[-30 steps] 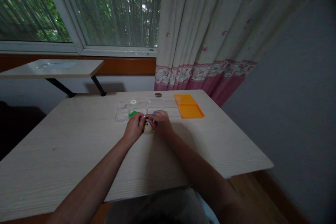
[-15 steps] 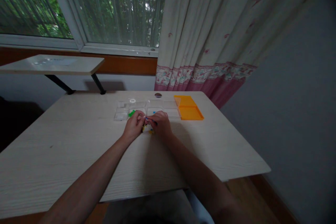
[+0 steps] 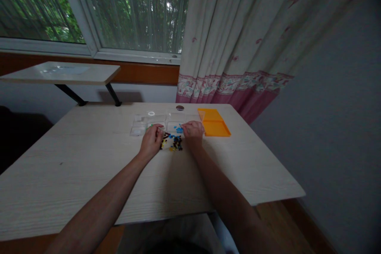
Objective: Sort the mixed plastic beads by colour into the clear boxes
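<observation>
My left hand (image 3: 151,139) rests at the left of a small pile, its fingers curled together; whatever they may hold is hidden. Over a clear divided plastic case (image 3: 137,131), my right hand (image 3: 194,131) has its thumb and fingertips pinched, with the contents too small to make out. Just beside those fingertips, several small blue pieces (image 3: 179,129) lie in a compartment of the case. Between the hands on the tabletop sits a loose pile of tiny black, yellow and blue pieces (image 3: 177,143). A bit of green shows behind my left fingers.
An orange plastic case (image 3: 214,127) lies opened flat to the right of the clear case. A small dark oval object (image 3: 180,108) is near the back edge of the wooden table (image 3: 119,190). At the back left stands a raised shelf (image 3: 101,76) on black legs.
My hands were together over the pile; the right one has moved right to the case compartment, uncovering the pile. More blue pieces show there. My left hand has hardly moved.
</observation>
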A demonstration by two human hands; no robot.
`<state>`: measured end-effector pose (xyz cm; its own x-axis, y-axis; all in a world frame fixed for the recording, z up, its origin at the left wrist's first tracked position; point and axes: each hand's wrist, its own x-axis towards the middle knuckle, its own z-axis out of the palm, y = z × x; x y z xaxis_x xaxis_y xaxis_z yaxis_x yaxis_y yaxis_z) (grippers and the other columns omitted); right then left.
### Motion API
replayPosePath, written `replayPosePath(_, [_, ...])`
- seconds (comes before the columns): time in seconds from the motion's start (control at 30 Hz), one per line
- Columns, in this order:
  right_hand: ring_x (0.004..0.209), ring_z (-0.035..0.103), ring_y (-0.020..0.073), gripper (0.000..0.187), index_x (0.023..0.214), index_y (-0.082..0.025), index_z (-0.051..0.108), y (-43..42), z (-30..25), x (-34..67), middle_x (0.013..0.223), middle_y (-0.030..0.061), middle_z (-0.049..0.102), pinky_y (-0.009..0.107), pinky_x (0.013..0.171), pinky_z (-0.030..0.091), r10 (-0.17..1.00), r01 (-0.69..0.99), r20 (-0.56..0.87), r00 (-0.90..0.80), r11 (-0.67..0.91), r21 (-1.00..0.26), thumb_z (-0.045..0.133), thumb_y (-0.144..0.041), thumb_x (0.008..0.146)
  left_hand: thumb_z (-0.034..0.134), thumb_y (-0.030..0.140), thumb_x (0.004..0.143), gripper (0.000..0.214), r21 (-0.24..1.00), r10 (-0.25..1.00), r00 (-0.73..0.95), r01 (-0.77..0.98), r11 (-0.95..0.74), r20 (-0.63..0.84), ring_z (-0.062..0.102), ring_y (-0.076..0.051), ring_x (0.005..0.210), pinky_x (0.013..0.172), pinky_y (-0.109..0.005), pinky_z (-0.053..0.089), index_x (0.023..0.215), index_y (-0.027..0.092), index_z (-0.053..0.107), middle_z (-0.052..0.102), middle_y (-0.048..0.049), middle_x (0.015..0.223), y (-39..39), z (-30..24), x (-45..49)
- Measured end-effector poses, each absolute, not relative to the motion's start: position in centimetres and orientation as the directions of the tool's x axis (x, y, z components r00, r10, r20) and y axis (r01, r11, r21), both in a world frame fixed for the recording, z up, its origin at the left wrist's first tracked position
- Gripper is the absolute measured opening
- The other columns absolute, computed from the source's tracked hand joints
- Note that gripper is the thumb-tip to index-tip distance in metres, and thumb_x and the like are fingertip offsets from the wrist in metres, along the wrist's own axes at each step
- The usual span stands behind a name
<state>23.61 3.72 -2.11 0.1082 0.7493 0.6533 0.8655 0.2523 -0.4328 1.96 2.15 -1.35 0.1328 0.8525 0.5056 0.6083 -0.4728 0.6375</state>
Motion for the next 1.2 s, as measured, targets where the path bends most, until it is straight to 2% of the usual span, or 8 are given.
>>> replayPosePath(0.2, [0.097, 0.050, 0.0212, 0.018, 0.094, -0.025, 0.076, 3.82, -2.60, 23.15, 0.096, 0.0040, 0.069, 0.036, 0.087, 0.030, 0.769, 0.882, 0.631, 0.108, 0.219, -0.417, 0.058, -0.028, 0.094, 0.042, 0.028, 0.098, 0.025, 0.516, 0.791, 0.261, 0.638, -0.572, 0.554, 0.055, -0.023, 0.092, 0.086, -0.039, 0.045, 0.112, 0.018, 0.061, 0.062, -0.0070, 0.092, 1.94, -1.24, 2.02])
replayPosePath(0.4, [0.096, 0.051, 0.0201, 0.019, 0.093, -0.023, 0.074, 4.00, -2.72, 23.24, 0.094, 0.0046, 0.069, 0.034, 0.086, 0.031, 0.755, 0.876, 0.645, 0.122, 0.224, -0.428, 0.056, -0.028, 0.096, 0.052, 0.026, 0.094, 0.022, 0.362, 0.719, 0.432, 0.653, -0.666, 0.544, 0.052, -0.024, 0.097, 0.089, -0.040, 0.043, 0.111, 0.022, 0.066, 0.060, -0.0075, 0.098, 1.54, -1.37, 2.34])
replayPosePath(0.7, [0.094, 0.052, 0.0192, 0.015, 0.093, -0.021, 0.073, 3.64, -2.21, 22.91, 0.093, 0.0039, 0.070, 0.033, 0.086, 0.032, 0.774, 0.883, 0.622, 0.120, 0.203, -0.423, 0.059, -0.026, 0.094, 0.055, 0.031, 0.094, 0.023, 0.304, 0.739, 0.454, 0.706, -0.639, 0.497, 0.049, -0.025, 0.098, 0.088, -0.042, 0.042, 0.112, 0.022, 0.066, 0.056, -0.0080, 0.100, 1.32, -1.51, 2.39])
replayPosePath(0.9, [0.095, 0.052, 0.0201, 0.019, 0.093, -0.021, 0.073, 3.58, -2.21, 22.91, 0.093, 0.0053, 0.070, 0.034, 0.087, 0.031, 0.778, 0.876, 0.619, 0.111, 0.218, -0.431, 0.055, -0.027, 0.096, 0.053, 0.029, 0.094, 0.022, 0.289, 0.748, 0.463, 0.720, -0.630, 0.476, 0.048, -0.025, 0.099, 0.089, -0.042, 0.042, 0.111, 0.022, 0.066, 0.055, -0.0085, 0.099, 1.35, -1.63, 2.35])
replayPosePath(1.2, [0.094, 0.052, 0.0202, 0.021, 0.093, -0.022, 0.074, 3.79, -2.25, 22.98, 0.092, 0.0052, 0.070, 0.033, 0.086, 0.033, 0.787, 0.869, 0.607, 0.109, 0.221, -0.443, 0.054, -0.028, 0.096, 0.053, 0.028, 0.093, 0.017, 0.279, 0.743, 0.489, 0.714, -0.642, 0.457, 0.049, -0.026, 0.098, 0.088, -0.043, 0.042, 0.102, 0.021, 0.065, 0.056, -0.0082, 0.099, 1.41, -1.63, 2.41])
